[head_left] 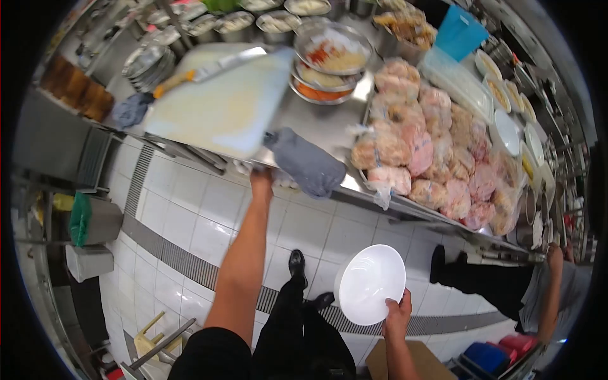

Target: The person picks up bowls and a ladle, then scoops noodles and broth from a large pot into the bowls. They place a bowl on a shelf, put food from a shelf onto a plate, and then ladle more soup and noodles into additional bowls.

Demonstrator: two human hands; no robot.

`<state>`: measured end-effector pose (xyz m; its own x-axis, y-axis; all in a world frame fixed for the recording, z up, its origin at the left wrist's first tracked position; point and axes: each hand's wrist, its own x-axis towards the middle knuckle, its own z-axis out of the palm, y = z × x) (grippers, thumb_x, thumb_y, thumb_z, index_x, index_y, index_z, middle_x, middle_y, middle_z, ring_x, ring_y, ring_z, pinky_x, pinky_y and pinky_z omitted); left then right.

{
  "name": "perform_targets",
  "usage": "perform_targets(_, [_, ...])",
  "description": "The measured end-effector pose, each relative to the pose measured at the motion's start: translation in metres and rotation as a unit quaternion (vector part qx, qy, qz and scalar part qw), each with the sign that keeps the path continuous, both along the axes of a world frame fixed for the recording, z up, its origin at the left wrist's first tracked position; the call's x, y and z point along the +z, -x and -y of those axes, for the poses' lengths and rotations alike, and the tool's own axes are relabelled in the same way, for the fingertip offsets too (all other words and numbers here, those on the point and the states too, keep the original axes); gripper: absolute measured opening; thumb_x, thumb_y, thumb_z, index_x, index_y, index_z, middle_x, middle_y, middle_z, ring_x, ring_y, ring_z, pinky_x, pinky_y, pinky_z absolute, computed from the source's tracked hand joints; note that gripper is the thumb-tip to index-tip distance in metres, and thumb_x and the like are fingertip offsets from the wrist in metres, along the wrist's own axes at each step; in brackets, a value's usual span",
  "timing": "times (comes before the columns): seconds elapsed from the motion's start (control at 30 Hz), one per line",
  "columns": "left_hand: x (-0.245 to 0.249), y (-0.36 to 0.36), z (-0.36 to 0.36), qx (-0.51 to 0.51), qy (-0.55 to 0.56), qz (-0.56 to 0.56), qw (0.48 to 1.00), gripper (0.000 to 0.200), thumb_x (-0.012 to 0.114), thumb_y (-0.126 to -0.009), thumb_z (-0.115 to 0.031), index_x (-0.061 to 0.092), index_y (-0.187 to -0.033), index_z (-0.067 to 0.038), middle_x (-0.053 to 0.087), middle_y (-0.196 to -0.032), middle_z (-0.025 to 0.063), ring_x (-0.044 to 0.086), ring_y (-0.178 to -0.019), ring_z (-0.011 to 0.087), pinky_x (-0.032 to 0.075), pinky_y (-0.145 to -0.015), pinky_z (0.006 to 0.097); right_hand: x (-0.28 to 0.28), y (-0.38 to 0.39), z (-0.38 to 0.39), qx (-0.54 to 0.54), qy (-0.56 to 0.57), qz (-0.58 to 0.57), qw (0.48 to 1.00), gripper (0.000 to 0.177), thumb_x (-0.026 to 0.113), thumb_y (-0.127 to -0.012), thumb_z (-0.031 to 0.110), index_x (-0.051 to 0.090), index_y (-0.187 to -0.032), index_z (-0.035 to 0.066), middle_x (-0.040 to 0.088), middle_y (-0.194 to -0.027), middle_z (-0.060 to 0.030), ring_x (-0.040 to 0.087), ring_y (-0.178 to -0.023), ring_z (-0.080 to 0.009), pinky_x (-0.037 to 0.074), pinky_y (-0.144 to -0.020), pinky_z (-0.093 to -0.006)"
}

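Observation:
My right hand (397, 312) grips the rim of a white bowl (373, 285), thumb on the inside wall. The bowl is tilted so its bare inside faces me. My left hand (261, 176) reaches to the edge of the steel table (316, 136), just below the white cutting board (215, 117). Its fingers are hidden at the edge, near something whitish I cannot make out. Right beside it a dark grey cloth (307, 163) hangs over the edge. On the board lies a large knife (228, 63) with a yellow-orange handle.
Stacked metal bowls of ingredients (332, 57) stand behind the cloth. Many plastic-bagged meat portions (437, 145) fill a tray on the right. A blue container (459, 31) is behind them. Another person (538, 291) stands at right. A bin with green liner (95, 218) is at left.

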<state>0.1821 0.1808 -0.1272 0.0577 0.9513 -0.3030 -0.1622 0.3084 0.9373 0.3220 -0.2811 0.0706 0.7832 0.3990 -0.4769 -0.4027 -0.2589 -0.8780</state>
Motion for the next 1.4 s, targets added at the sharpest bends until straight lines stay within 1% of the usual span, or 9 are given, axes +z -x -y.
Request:
perform_targets(0.2, [0.087, 0.145, 0.197, 0.107, 0.184, 0.116, 0.970, 0.047, 0.053, -0.088, -0.009, 0.044, -0.133, 0.000, 0.055, -0.124, 0.0159, 0.059, -0.107, 0.0297, 0.053, -0.084, 0.0423, 0.100, 0.015, -0.148, 0.166, -0.119, 0.112, 0.972, 0.047, 0.048, -0.079, -0.001, 0.047, -0.125, -0.003, 0.058, -0.114, -0.0131, 0.055, -0.105, -0.0195, 0.042, -0.094, -0.0298])
perform_targets(0.4, [0.152, 0.244, 0.262, 0.157, 0.140, 0.211, 0.954, 0.046, 0.046, -0.094, -0.010, 0.036, -0.138, 0.002, 0.050, -0.131, 0.0193, 0.051, -0.121, 0.0324, 0.042, -0.103, 0.0445, 0.148, 0.053, -0.366, 0.245, 0.012, 0.131, 0.961, 0.046, 0.048, -0.081, 0.004, 0.046, -0.127, 0.004, 0.064, -0.104, -0.0200, 0.068, -0.069, -0.0274, 0.055, -0.050, -0.0343])
perform_targets(0.67, [0.225, 0.275, 0.153, 0.210, 0.117, 0.195, 0.951, 0.042, 0.045, -0.095, -0.009, 0.039, -0.134, 0.005, 0.053, -0.127, 0.0200, 0.055, -0.115, 0.0310, 0.044, -0.100, 0.0429, 0.080, 0.047, -0.507, 0.234, 0.066, 0.280, 0.929, 0.050, 0.057, -0.085, 0.010, 0.043, -0.132, 0.004, 0.063, -0.106, -0.0204, 0.066, -0.094, -0.0322, 0.053, -0.080, -0.0388])
perform_targets(0.73, [0.237, 0.283, 0.116, 0.201, 0.117, 0.184, 0.955, 0.041, 0.045, -0.095, -0.010, 0.040, -0.133, 0.005, 0.054, -0.125, 0.0191, 0.055, -0.114, 0.0303, 0.044, -0.100, 0.0430, 0.120, 0.039, -0.506, 0.130, 0.008, 0.626, 0.769, 0.045, 0.063, -0.085, 0.016, 0.051, -0.126, 0.002, 0.063, -0.098, -0.0173, 0.063, -0.092, -0.0303, 0.048, -0.083, -0.0388])
perform_targets(0.87, [0.281, 0.291, 0.049, 0.172, 0.054, 0.183, 0.966, 0.041, 0.047, -0.095, -0.010, 0.041, -0.132, 0.005, 0.055, -0.124, 0.0180, 0.056, -0.112, 0.0283, 0.044, -0.098, 0.0387, 0.327, 0.010, -0.547, 0.093, -0.161, 0.612, 0.769, 0.018, 0.066, -0.087, 0.018, 0.066, -0.092, 0.001, 0.058, -0.082, -0.0110, 0.051, -0.063, -0.0244, 0.041, -0.059, -0.0349])
perform_targets(1.17, [0.312, 0.287, -0.021, 0.169, 0.014, 0.226, 0.959, 0.041, 0.050, -0.094, -0.011, 0.042, -0.131, 0.005, 0.056, -0.121, 0.0177, 0.059, -0.107, 0.0269, 0.048, -0.092, 0.0363, 0.511, -0.019, -0.644, 0.031, -0.082, 0.901, 0.424, 0.025, 0.065, -0.084, 0.018, 0.062, -0.106, 0.007, 0.058, -0.096, -0.0105, 0.060, -0.086, -0.0291, 0.050, -0.072, -0.0376])
perform_targets(1.2, [0.312, 0.286, -0.022, 0.169, 0.014, 0.230, 0.958, 0.041, 0.050, -0.094, -0.011, 0.042, -0.131, 0.005, 0.056, -0.121, 0.0177, 0.059, -0.107, 0.0269, 0.048, -0.092, 0.0363, 0.517, -0.030, -0.657, 0.031, -0.081, 0.903, 0.420, 0.025, 0.065, -0.084, 0.018, 0.062, -0.106, 0.007, 0.058, -0.096, -0.0105, 0.060, -0.086, -0.0291, 0.050, -0.072, -0.0376])
perform_targets(1.27, [0.312, 0.286, -0.023, 0.162, 0.016, 0.243, 0.956, 0.041, 0.050, -0.094, -0.011, 0.043, -0.130, 0.005, 0.056, -0.121, 0.0173, 0.059, -0.107, 0.0271, 0.049, -0.091, 0.0365, 0.524, -0.048, -0.677, 0.028, -0.161, 0.736, 0.657, 0.021, 0.060, -0.088, 0.020, 0.061, -0.103, 0.006, 0.061, -0.093, -0.0130, 0.062, -0.086, -0.0313, 0.050, -0.076, -0.0385])
perform_targets(1.4, [0.312, 0.282, -0.025, 0.164, 0.036, 0.244, 0.955, 0.041, 0.050, -0.094, -0.012, 0.042, -0.131, 0.005, 0.056, -0.122, 0.0171, 0.059, -0.107, 0.0268, 0.049, -0.091, 0.0372, 0.518, -0.052, -0.686, 0.019, -0.285, 0.540, 0.792, 0.022, 0.051, -0.094, 0.023, 0.055, -0.107, 0.005, 0.063, -0.079, -0.0145, 0.066, -0.070, -0.0272, 0.051, -0.055, -0.0379])
